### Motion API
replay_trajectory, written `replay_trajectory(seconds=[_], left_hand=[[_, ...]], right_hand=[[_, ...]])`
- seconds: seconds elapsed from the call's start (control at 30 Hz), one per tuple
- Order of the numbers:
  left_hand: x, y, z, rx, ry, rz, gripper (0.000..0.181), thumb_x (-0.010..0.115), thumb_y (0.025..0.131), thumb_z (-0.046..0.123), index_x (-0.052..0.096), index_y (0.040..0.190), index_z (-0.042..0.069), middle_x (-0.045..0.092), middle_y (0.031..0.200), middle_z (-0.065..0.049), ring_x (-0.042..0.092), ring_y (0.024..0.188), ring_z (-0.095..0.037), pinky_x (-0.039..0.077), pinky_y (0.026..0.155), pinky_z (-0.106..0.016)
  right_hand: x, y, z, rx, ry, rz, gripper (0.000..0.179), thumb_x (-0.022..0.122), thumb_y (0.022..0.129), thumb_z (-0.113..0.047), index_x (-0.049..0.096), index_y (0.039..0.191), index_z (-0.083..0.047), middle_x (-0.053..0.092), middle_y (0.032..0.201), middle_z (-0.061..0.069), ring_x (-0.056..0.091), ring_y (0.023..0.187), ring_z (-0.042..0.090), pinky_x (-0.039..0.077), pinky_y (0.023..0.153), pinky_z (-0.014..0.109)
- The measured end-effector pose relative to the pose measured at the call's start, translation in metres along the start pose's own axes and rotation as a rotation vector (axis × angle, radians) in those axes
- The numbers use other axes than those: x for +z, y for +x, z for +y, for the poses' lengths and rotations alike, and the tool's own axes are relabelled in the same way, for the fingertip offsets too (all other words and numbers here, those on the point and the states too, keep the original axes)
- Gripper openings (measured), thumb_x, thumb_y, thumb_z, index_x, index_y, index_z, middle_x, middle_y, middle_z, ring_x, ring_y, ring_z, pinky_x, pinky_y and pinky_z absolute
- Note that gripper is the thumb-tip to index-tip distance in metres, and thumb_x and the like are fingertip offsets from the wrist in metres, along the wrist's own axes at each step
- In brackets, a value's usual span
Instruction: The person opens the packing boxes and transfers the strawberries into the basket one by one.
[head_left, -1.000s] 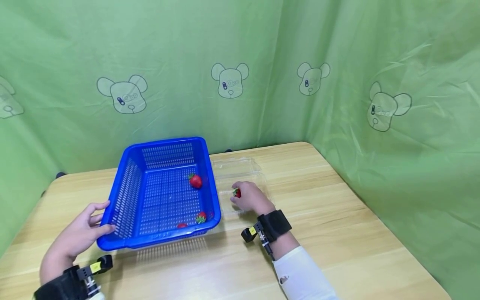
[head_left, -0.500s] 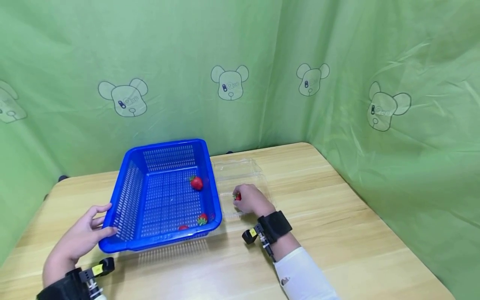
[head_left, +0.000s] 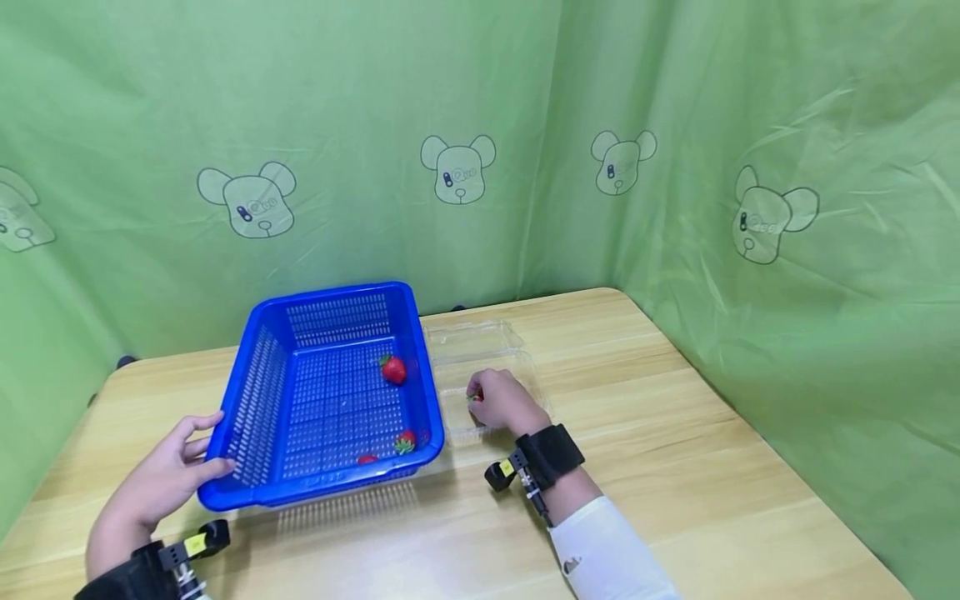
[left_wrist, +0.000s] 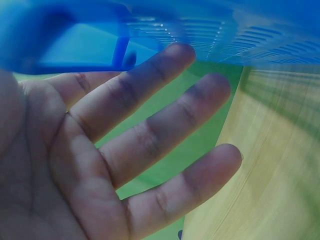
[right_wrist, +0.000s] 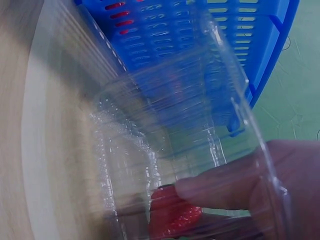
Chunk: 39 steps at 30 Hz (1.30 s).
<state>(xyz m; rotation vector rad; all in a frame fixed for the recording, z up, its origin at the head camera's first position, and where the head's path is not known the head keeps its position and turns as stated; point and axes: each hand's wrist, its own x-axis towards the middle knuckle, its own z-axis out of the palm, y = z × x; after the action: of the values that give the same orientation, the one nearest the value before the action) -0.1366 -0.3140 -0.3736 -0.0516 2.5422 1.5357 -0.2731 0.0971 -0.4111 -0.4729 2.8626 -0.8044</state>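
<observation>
My left hand holds the left rim of a blue plastic basket, its thumb over the edge. In the left wrist view, several fingers stretch out beneath the basket, apart from one another. Inside the basket lie a red strawberry on the right side and two more near the front, one mostly hidden by the front rim. My right hand reaches into a clear plastic box and pinches a strawberry low inside it. Most of that berry is hidden by the fingers in the head view.
The box stands on a wooden table, close against the basket's right side, with its clear lid folded back behind it. A green curtain with bear heads encloses the table at the back and sides.
My right hand has lowered slightly into the clear box with the strawberry. My left hand keeps its hold on the basket rim.
</observation>
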Motion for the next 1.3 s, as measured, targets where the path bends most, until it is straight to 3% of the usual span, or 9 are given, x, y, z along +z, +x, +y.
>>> replay_trajectory(seconds=[0.4, 1.03, 1.3], left_hand=[[-0.001, -0.001, 0.003, 0.026, 0.0, -0.003, 0.069, 0.057, 0.094, 0.002, 0.014, 0.145, -0.012, 0.045, 0.129, -0.044, 0.065, 0.1, -0.037, 0.058, 0.078, -0.038], [0.001, -0.001, 0.001, -0.01, 0.012, 0.01, 0.071, 0.06, 0.093, 0.006, 0.015, 0.147, -0.01, 0.043, 0.131, -0.043, 0.063, 0.104, -0.04, 0.056, 0.083, -0.043], [0.002, -0.001, 0.001, 0.002, 0.001, 0.007, 0.07, 0.058, 0.094, 0.003, 0.014, 0.146, -0.01, 0.045, 0.129, -0.044, 0.064, 0.101, -0.038, 0.057, 0.08, -0.039]], right_hand=[[-0.003, -0.001, -0.003, -0.008, 0.057, 0.034, 0.011, 0.065, 0.088, -0.007, 0.068, 0.098, -0.005, 0.059, 0.076, 0.002, 0.054, 0.062, 0.015, 0.047, 0.055, 0.028], [-0.009, -0.006, -0.011, -0.01, 0.109, 0.058, 0.012, 0.066, 0.091, -0.01, 0.068, 0.102, -0.006, 0.063, 0.087, 0.003, 0.058, 0.07, 0.016, 0.05, 0.058, 0.027], [-0.017, -0.008, -0.017, -0.065, 0.105, 0.09, 0.015, 0.067, 0.09, -0.01, 0.069, 0.104, -0.005, 0.063, 0.085, 0.002, 0.058, 0.072, 0.015, 0.05, 0.061, 0.028]])
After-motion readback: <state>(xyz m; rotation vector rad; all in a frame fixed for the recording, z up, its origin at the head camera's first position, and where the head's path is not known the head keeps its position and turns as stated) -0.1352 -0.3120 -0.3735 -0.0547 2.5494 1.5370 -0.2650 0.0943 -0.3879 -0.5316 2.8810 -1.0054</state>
